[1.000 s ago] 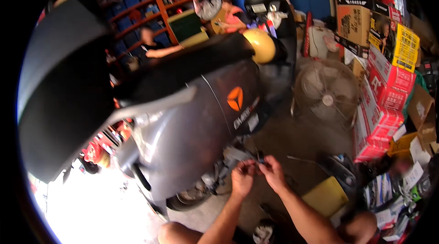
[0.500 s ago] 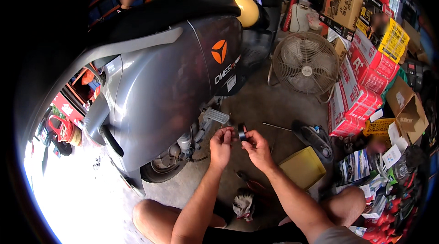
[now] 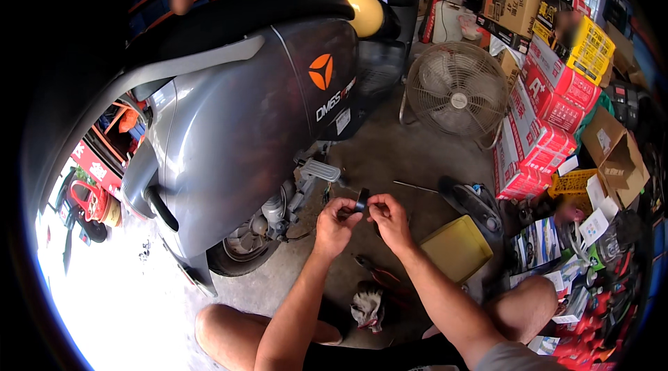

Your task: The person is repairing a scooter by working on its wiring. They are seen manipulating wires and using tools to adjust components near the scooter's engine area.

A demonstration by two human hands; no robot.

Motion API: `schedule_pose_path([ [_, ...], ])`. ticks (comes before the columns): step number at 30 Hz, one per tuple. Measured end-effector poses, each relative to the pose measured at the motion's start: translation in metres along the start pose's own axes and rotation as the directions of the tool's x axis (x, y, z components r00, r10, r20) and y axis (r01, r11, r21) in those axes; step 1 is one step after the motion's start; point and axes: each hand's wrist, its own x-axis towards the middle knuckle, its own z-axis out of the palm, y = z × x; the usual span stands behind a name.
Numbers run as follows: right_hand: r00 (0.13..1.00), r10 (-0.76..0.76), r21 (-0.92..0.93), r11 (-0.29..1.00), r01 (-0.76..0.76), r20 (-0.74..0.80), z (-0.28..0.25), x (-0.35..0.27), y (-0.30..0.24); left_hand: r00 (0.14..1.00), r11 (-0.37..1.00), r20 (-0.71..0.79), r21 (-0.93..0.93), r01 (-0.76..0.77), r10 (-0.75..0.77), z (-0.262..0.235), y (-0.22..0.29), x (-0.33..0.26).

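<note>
A small black ring, which looks like a roll of electrical tape, is pinched upright in the fingers of my left hand. Just to its right, my right hand has thumb and forefinger pressed together close to the roll. Whatever lies in that pinch is too small to make out. Both hands hover over the floor, to the right of the grey scooter and below its footrest. Pliers with dark orange handles and a soiled whitish work glove lie on the floor between my forearms.
On the right a yellow tray rests near a dark scooter part; a thin rod lies beyond my hands. Farther off stand a floor fan and stacked red boxes. Loose packages crowd the right edge.
The black roll has passed from my right hand's fingers to my left hand's. My right fingers now pinch beside it. The whole view has shifted slightly.
</note>
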Motion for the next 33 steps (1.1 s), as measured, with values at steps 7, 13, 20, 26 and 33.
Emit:
schedule_pose_path([
  [7, 0.997, 0.066, 0.106, 0.992, -0.062, -0.028, -0.012, 0.007, -0.001, 0.982, 0.934, 0.165, -0.330, 0.141, -0.090, 0.004, -0.014, -0.002],
  [13, 0.976, 0.114, 0.267, 0.950, -0.162, 0.185, -0.012, 0.007, -0.016, 0.944, 0.819, 0.210, -0.473, 0.324, -0.253, -0.001, -0.012, -0.002],
  [20, 0.952, 0.158, 0.391, 0.884, -0.255, 0.262, -0.011, 0.006, -0.020, 0.930, 0.817, 0.205, -0.447, 0.366, -0.305, -0.007, -0.011, -0.001],
  [26, 0.942, 0.134, 0.174, 0.965, -0.194, 0.308, -0.008, 0.003, -0.017, 0.881, 0.623, 0.264, -0.628, 0.466, -0.393, -0.008, -0.016, -0.001],
  [33, 0.956, 0.068, 0.110, 0.989, -0.103, 0.284, -0.004, 0.000, -0.007, 0.908, 0.791, 0.131, -0.453, 0.412, -0.398, -0.003, -0.008, -0.001],
])
